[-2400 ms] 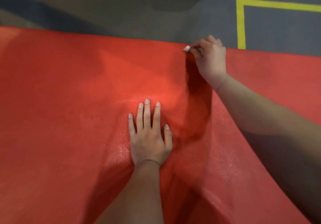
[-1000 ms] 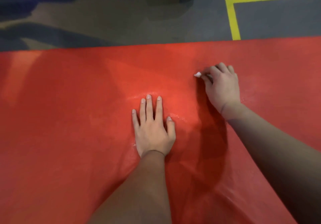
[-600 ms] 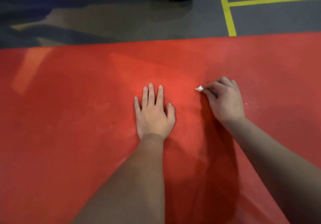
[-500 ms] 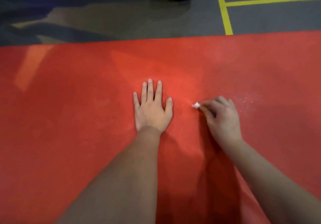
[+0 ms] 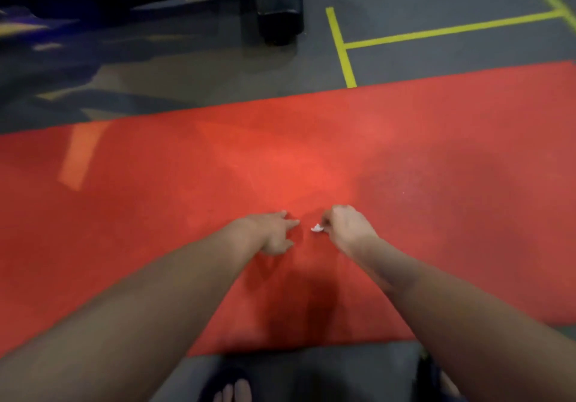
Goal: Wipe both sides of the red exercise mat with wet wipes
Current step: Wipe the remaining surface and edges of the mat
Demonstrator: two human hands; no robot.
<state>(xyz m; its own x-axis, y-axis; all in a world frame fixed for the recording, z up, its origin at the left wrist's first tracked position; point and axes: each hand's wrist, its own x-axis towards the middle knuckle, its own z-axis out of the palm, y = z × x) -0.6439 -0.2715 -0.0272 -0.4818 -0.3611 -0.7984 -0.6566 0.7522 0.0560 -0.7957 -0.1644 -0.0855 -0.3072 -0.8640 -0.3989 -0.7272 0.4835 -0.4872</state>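
The fingers (image 5: pixel 326 219) of the right hand (image 5: pixel 347 230) are curled and pinch a small crumpled wet wipe (image 5: pixel 317 228), which sticks out of them toward 9 o'clock. It sits low over the middle of the red mat (image 5: pixel 436 199); whether it presses on the mat cannot be told. The left hand (image 5: pixel 274 233) lies just beside it at 9 o'clock, loose and holding nothing, its forefinger pointing at the wipe but apart from it. The mat lies flat on the floor (image 5: pixel 187 67). Its long axis runs from 9 to 3 o'clock, rising a little toward 2, with one long edge at 6 o'clock by the feet. The right hand has the wipe, so the next stroke is probably its own, most likely along that axis — toward 3 o'clock it has free reach.
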